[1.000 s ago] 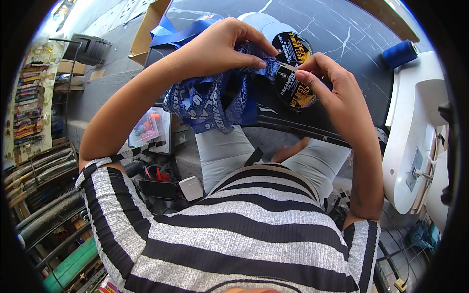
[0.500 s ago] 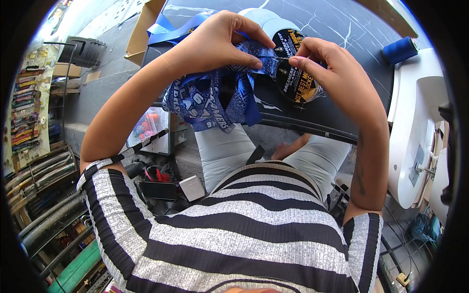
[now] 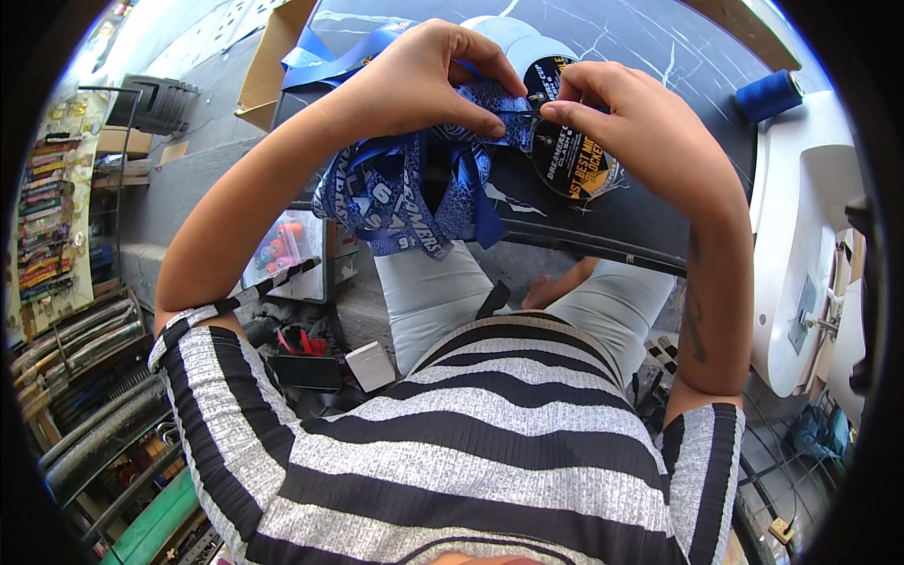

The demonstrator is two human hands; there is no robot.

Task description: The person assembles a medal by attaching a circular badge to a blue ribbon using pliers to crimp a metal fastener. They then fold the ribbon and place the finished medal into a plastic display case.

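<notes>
My left hand (image 3: 447, 80) is closed on the end of a blue printed ribbon (image 3: 507, 102), pinched between thumb and fingers over the table. More folds of the same kind of ribbon (image 3: 395, 202) hang in loops over the table's near edge, below that hand. My right hand (image 3: 607, 104) pinches a thin metal piece (image 3: 524, 113) that reaches across the ribbon's end; its exact kind is too small to make out. Just under my right fingers lie black round discs (image 3: 576, 155) with white and yellow print, partly hidden by that hand.
Pale round discs (image 3: 527, 42) lie behind the ribbon on the black marbled table (image 3: 673, 179). A blue thread spool (image 3: 770, 96) and a white sewing machine (image 3: 800, 254) stand at right. Further blue ribbon (image 3: 344, 64) rests by a cardboard box (image 3: 268, 71). Below left is a clear container (image 3: 282, 250).
My right hand has shifted slightly left, bringing its fingertips closer to the ribbon's end and uncovering less of the metal piece. The left hand keeps its place on the ribbon.
</notes>
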